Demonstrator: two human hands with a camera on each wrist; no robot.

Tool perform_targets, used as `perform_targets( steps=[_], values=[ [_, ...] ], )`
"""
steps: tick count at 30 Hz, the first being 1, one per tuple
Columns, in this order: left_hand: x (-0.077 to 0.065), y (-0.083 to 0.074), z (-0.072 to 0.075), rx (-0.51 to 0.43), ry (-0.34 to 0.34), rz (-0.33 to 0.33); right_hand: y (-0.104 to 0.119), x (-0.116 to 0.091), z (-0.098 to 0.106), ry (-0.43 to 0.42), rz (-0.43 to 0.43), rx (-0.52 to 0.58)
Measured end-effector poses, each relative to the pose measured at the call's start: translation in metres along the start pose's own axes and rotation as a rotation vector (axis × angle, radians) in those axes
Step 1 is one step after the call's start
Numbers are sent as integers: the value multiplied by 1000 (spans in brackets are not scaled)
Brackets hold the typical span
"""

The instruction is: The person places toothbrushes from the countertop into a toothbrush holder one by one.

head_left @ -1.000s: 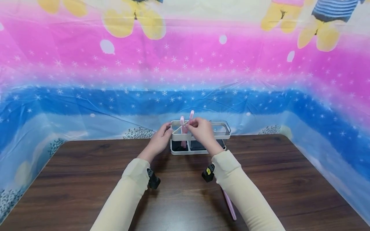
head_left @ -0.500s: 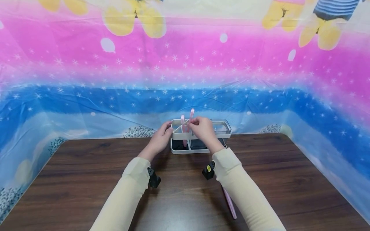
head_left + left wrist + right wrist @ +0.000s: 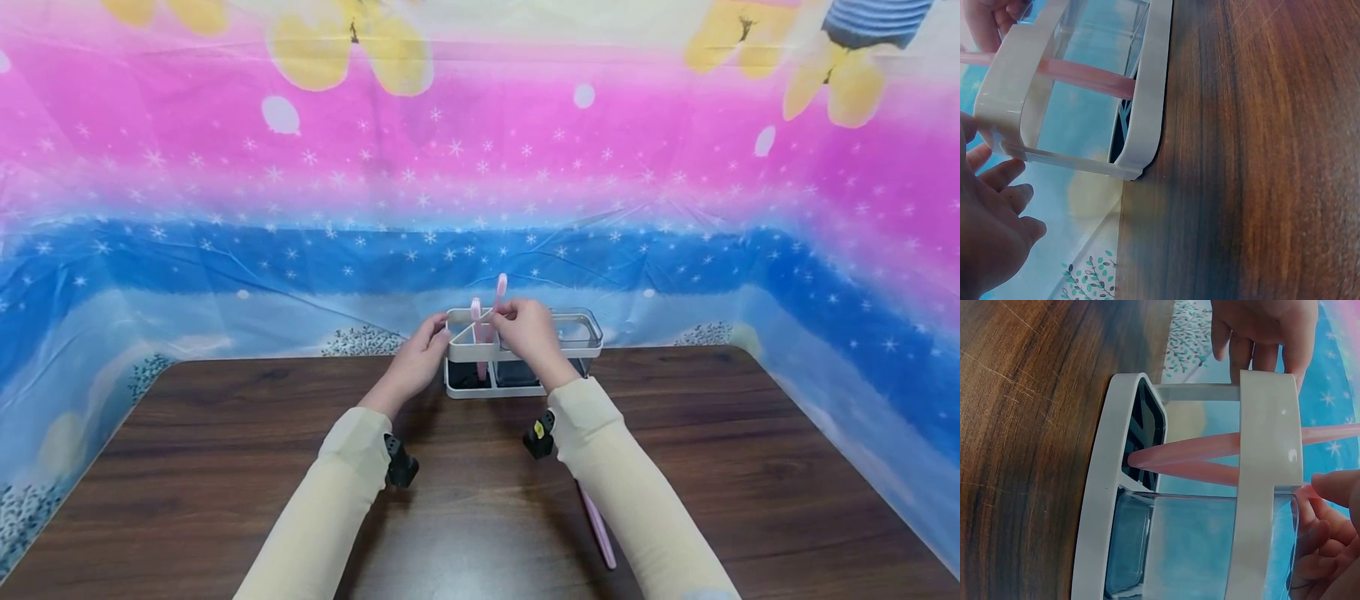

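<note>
Near the far edge of the table (image 3: pixel 480 517), the right hand (image 3: pixel 528 333) is pinching a toothbrush (image 3: pixel 501 287) that is standing slightly higher in the rack (image 3: pixel 472 352) than 1 second ago, beside a 2nd brush (image 3: pixel 476 310), while the left hand (image 3: pixel 416 358) is touching the rack's left end, fingers loosely extended.

We see a white two-tier rack (image 3: pixel 1269 425) lying sideways across this view, its base on the wood-grain table (image 3: pixel 1016 425). The right hand (image 3: pixel 1329 540) pinches one pink handle (image 3: pixel 1210 471) just past the upper band, and a second pink handle (image 3: pixel 1185 449) runs through the same section (their lower ends overlap, as we see it, near the dark base insert (image 3: pixel 1141 425)). Beside them sits a clear container (image 3: pixel 1191 537). The left hand (image 3: pixel 1266 328) has its fingers at the band's end, near snowflake-patterned cloth (image 3: pixel 1335 375).
</note>
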State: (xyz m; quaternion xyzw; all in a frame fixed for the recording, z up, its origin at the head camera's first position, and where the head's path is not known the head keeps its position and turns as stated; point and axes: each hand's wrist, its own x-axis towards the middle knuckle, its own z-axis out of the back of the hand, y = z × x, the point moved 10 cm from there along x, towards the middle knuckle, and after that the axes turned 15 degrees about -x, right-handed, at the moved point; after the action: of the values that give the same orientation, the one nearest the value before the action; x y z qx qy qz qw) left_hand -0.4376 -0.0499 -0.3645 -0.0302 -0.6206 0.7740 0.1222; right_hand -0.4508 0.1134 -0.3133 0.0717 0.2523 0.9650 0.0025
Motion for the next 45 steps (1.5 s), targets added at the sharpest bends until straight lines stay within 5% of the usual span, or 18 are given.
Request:
perform_targets(
  steps=[15, 24, 31, 38, 45],
  values=[
    [1, 1, 0, 14, 5, -10, -4, -5, 8, 58, 12, 51],
    [-1, 1, -1, 8, -3, -1, -25, -29, 53, -20, 46, 47],
    [-3, 0, -2, 3, 1, 1, -48, -61, 74, 7, 126, 8],
    [-4, 1, -2, -9, 5, 4, -85, -95, 59, 95, 128, -21],
    [-4, 0, -3, -14, 10, 11, -120, -124, 26, 175, 32, -6]
  ],
)
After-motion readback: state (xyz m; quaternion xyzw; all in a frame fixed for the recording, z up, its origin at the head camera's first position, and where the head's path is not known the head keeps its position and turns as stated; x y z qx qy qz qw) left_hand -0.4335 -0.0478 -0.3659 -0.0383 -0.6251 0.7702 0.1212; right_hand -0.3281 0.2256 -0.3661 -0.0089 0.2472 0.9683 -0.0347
